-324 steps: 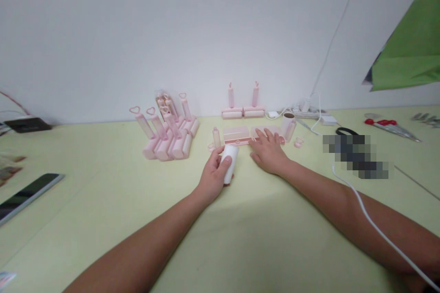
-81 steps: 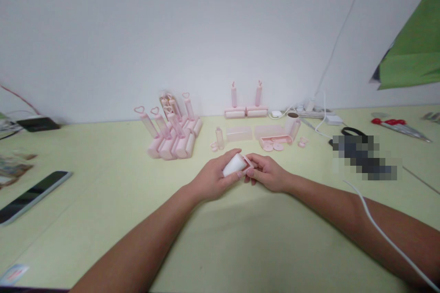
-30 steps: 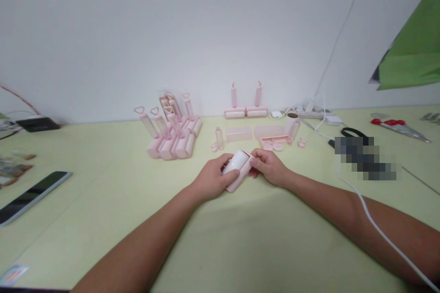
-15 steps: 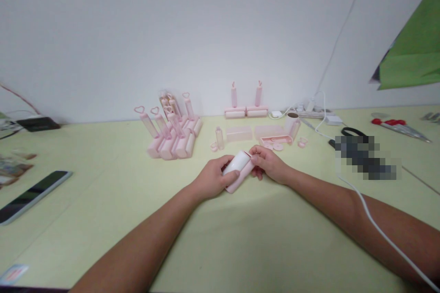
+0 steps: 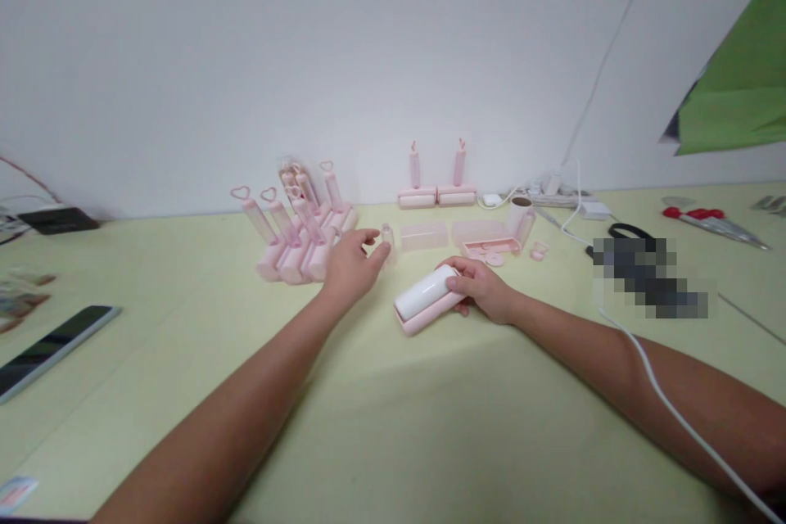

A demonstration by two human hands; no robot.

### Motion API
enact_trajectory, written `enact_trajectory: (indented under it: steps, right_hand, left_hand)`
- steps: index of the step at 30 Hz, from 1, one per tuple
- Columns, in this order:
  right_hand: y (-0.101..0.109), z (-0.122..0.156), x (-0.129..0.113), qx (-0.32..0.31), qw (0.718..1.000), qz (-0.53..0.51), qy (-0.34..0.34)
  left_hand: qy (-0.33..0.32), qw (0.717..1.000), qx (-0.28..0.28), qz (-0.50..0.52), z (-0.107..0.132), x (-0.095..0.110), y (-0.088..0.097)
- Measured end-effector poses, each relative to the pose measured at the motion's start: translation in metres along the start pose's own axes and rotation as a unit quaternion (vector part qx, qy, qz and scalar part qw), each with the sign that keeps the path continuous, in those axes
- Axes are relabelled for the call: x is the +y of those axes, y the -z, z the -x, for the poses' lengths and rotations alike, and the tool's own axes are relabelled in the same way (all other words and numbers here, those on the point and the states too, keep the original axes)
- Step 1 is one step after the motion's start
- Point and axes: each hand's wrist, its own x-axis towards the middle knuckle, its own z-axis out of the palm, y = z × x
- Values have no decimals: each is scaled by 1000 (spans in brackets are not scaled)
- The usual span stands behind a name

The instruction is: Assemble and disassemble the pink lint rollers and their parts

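My right hand (image 5: pixel 482 291) grips one end of a lint roller head (image 5: pixel 426 295), a white sticky roll lying in a pink holder, held tilted above the table. My left hand (image 5: pixel 353 266) is off the roller, with thumb and fingers apart around a small clear pink handle tube (image 5: pixel 387 244) that stands upright; whether it touches the tube I cannot tell. Left of that hand stand several finished-looking pink lint rollers (image 5: pixel 288 258) with heart-shaped loops on their handles.
Two more lint rollers (image 5: pixel 438 195) stand by the wall. Before them are clear covers (image 5: pixel 423 236), a pink holder (image 5: pixel 491 247), a white roll (image 5: pixel 519 215) and a small heart-loop cap (image 5: pixel 539 250). A phone (image 5: pixel 58 348) lies left. A white cable (image 5: pixel 651 372) crosses my right forearm.
My left hand has let go of the roller head and moved left and away from me to the clear tube. My right hand keeps the roller head, now turned flatter.
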Motion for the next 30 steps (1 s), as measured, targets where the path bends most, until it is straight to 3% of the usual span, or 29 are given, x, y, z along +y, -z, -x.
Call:
enact_trajectory:
  steps: [4, 8, 11, 13, 15, 18, 20, 23, 30]
  right_hand:
    - [7, -3, 3, 36, 997, -66, 6]
    - [13, -7, 1, 72, 990, -120, 19]
    - [16, -10, -3, 98, 982, -162, 26]
    - [18, -11, -6, 107, 971, -211, 22]
    - [19, -11, -9, 106, 960, -259, 12]
    - [18, -10, -11, 84, 956, -281, -8]
    - [14, -7, -11, 66, 958, -278, -20]
    - [4, -2, -10, 42, 962, -266, -33]
    - [-11, 8, -10, 5, 974, -225, -39]
  left_hand:
    - [-23, 995, -2, -94, -29, -10, -12]
    - [-21, 999, -20, -32, -40, -4, -23]
    - [-47, 997, -14, 67, -36, 12, -15]
    - [-57, 980, -10, 189, -26, 25, -4]
    - [-28, 952, -24, 302, -8, 39, 5]
    - [52, 897, -131, 420, 27, 56, 8]
    - [90, 880, -180, 430, 49, 64, 4]
    - [114, 878, -207, 417, 69, 69, -4]
    - [122, 877, -214, 414, 79, 66, -7]
